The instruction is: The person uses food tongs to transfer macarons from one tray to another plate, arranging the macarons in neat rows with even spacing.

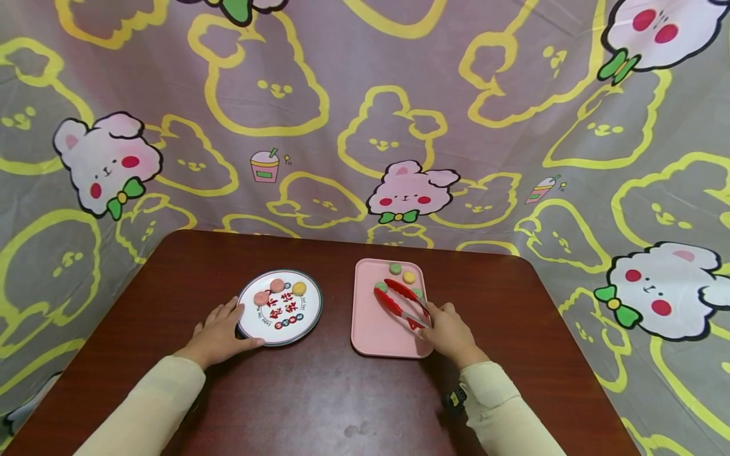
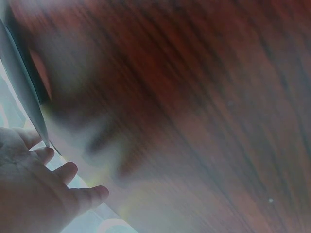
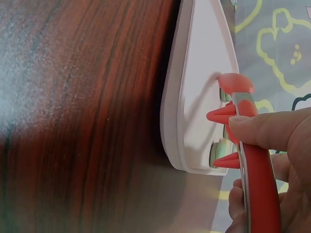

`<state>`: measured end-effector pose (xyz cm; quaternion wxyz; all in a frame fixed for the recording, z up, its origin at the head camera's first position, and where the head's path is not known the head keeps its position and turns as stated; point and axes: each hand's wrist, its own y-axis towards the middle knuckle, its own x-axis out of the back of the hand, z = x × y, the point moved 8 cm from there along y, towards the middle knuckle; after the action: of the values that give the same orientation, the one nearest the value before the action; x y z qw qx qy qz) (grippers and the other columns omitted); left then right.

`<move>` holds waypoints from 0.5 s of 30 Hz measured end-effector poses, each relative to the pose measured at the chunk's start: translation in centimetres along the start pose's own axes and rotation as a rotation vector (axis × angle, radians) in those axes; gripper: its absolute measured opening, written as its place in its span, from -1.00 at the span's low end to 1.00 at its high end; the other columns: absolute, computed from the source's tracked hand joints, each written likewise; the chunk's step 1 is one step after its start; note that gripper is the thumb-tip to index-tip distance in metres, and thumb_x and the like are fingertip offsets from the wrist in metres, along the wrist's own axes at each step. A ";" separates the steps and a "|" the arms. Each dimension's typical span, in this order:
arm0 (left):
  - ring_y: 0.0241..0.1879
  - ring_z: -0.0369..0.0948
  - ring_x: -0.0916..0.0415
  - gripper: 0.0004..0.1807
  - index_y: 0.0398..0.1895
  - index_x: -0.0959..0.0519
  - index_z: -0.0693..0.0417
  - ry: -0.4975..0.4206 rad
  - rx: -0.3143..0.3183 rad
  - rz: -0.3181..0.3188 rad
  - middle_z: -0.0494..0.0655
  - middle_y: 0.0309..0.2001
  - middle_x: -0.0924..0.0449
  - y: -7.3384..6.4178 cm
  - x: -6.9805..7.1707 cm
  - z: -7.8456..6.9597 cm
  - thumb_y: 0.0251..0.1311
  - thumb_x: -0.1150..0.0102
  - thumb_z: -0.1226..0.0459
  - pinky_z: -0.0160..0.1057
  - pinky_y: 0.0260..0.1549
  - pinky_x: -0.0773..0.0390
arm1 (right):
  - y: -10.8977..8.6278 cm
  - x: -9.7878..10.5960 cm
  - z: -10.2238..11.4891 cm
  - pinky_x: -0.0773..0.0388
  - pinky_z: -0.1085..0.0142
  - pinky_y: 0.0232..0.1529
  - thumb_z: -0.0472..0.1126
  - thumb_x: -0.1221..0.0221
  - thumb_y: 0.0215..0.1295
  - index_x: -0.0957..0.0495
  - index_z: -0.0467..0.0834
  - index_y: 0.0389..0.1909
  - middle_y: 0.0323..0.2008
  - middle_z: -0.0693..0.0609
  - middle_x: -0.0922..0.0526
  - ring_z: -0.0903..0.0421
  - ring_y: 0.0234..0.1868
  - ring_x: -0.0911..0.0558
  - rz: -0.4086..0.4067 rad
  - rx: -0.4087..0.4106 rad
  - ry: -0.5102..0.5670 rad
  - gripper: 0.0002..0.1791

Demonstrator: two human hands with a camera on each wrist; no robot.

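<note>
My right hand (image 1: 453,335) grips red-tipped metal tongs (image 1: 390,302), its thumb (image 3: 257,131) along one arm of them in the right wrist view. The tongs' ends are spread over a pink tray (image 1: 367,329), right at a green macaron (image 1: 380,287). Another green macaron (image 1: 418,293) is partly hidden behind the tongs. Farther back on the tray lie a green macaron (image 1: 395,268) and a yellow one (image 1: 409,277). At the left, my left hand (image 1: 219,335) rests against a white plate (image 1: 305,316), fingers stretched along its rim. Two pink macarons (image 1: 262,298) and a yellow macaron (image 1: 299,289) sit on it.
Plate and tray stand apart on a dark brown wooden table (image 1: 336,392). A patterned cloth (image 1: 325,152) hangs behind the table's far edge and at both sides. Red lettering marks the plate's middle.
</note>
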<state>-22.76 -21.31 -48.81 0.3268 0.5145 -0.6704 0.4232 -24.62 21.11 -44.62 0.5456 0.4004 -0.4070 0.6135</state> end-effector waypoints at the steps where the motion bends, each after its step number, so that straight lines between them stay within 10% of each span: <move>1: 0.35 0.42 0.19 0.24 0.41 -0.07 0.43 0.000 0.000 -0.001 0.43 0.44 0.12 0.0 0.0 0.0 -0.07 -0.26 -0.32 0.55 0.13 0.10 | 0.0 0.0 0.0 -0.44 0.12 -0.46 -0.16 -0.32 0.09 -0.40 -0.23 0.30 -0.21 -0.20 -0.44 -0.06 -0.30 -0.50 0.001 0.000 -0.002 -0.30; 15: 0.35 0.42 0.19 0.24 0.41 -0.07 0.43 0.003 0.002 -0.005 0.43 0.43 0.11 0.0 0.1 0.0 -0.08 -0.25 -0.33 0.54 0.13 0.08 | 0.4 0.3 0.1 -0.49 0.08 -0.42 -0.14 -0.31 0.07 -0.40 -0.25 0.29 -0.19 -0.22 -0.45 -0.08 -0.28 -0.51 0.039 -0.021 -0.026 -0.29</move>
<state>-22.77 -21.32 -48.75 0.3284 0.5158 -0.6683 0.4238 -25.00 21.06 -44.32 0.5325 0.3945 -0.4280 0.6145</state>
